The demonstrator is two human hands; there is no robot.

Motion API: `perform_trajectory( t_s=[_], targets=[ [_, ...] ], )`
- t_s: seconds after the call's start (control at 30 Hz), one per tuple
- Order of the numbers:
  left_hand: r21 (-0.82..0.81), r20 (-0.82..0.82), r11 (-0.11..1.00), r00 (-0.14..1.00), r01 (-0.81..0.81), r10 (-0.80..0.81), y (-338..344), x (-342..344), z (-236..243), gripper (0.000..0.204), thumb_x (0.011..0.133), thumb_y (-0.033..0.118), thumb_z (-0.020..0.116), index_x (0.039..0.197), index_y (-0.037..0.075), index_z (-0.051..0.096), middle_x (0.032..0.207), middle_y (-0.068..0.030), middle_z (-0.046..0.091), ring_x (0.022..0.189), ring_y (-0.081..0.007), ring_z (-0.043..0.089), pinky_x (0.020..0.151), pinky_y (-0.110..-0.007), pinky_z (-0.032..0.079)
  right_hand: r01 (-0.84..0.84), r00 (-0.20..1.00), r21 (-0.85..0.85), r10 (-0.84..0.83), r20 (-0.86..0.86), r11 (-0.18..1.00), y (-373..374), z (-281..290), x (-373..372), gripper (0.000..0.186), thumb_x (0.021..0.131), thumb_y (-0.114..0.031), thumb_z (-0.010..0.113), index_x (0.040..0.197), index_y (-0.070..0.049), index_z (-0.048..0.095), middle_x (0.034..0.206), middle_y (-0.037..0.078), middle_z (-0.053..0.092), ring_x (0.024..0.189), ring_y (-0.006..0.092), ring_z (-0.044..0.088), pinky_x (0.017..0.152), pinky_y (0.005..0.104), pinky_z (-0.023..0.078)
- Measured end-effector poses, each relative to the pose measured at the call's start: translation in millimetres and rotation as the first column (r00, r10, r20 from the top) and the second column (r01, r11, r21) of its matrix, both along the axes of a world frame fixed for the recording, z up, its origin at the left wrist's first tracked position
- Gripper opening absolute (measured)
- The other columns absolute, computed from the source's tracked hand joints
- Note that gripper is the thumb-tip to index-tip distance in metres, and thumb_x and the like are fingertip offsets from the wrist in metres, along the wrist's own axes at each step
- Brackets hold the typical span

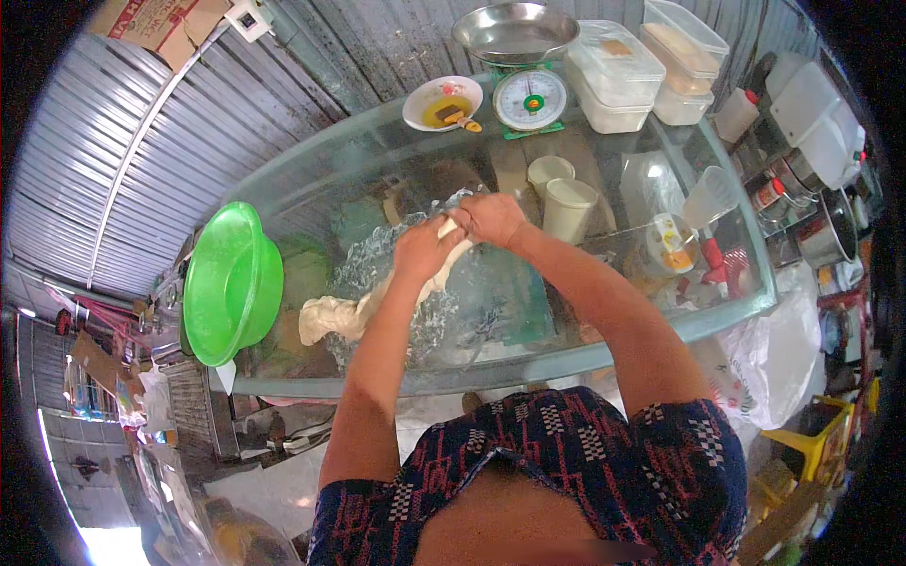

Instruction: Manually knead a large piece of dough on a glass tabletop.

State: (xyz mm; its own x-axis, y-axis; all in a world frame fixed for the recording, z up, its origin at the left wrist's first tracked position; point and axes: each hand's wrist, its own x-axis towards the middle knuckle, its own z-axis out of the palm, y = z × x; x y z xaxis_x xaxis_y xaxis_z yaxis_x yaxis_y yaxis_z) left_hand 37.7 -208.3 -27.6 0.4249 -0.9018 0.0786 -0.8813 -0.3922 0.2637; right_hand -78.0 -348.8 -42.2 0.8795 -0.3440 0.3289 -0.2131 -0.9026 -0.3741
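Note:
A long roll of pale dough (332, 319) lies slantwise on the glass tabletop (510, 311), its thick end toward the near left. Both hands are closed around its far, thinner end. My left hand (422, 249) grips the roll from above, partly covered by its own fingers' curl. Close beside it, my right hand (493, 219) holds the tip, thumb near the left hand. Part of the dough is hidden behind my left forearm. Wet-looking smears (373, 255) surround the dough on the glass.
At the left edge stands a green basin (232, 292). Along the back are a bowl of yellow liquid with a brush (444, 102), a dial scale with a steel pan (529, 99) and white lidded tubs (613, 75). Cream cups (569, 209) and a clear plastic cup (710, 198) appear right of my hands.

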Motion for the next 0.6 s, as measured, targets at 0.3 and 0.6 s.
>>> perform_trajectory(
  t_s=[0.3, 0.6],
  targets=[
    [0.044, -0.073, 0.973, 0.971, -0.225, 0.228, -16, -7, 8, 0.055, 0.092, 0.053, 0.047, 0.124, 0.009, 0.055, 0.100, -0.0238, 0.067, 0.099, -0.0380, 0.064, 0.084, -0.049, 0.049, 0.161, 0.975, -0.058, -0.168, -0.145, 0.985, -7, 13, 26, 0.034, 0.095, -0.038, 0.044, 0.095, -0.013, 0.067, 0.105, 0.010, 0.065, 0.099, 0.0297, 0.062, 0.080, 0.0486, 0.049],
    [-0.030, 0.111, 0.993, 0.987, -0.116, 0.119, 9, -29, -6, 0.052, 0.094, 0.040, 0.049, 0.137, 0.012, 0.042, 0.131, -0.0171, 0.051, 0.115, -0.0391, 0.052, 0.091, -0.052, 0.043, 0.116, 0.993, 0.004, -0.116, 0.021, 0.993, 11, -8, 5, 0.036, 0.092, -0.038, 0.049, 0.118, -0.017, 0.063, 0.120, 0.007, 0.058, 0.109, 0.0285, 0.055, 0.087, 0.0470, 0.045]
  ],
)
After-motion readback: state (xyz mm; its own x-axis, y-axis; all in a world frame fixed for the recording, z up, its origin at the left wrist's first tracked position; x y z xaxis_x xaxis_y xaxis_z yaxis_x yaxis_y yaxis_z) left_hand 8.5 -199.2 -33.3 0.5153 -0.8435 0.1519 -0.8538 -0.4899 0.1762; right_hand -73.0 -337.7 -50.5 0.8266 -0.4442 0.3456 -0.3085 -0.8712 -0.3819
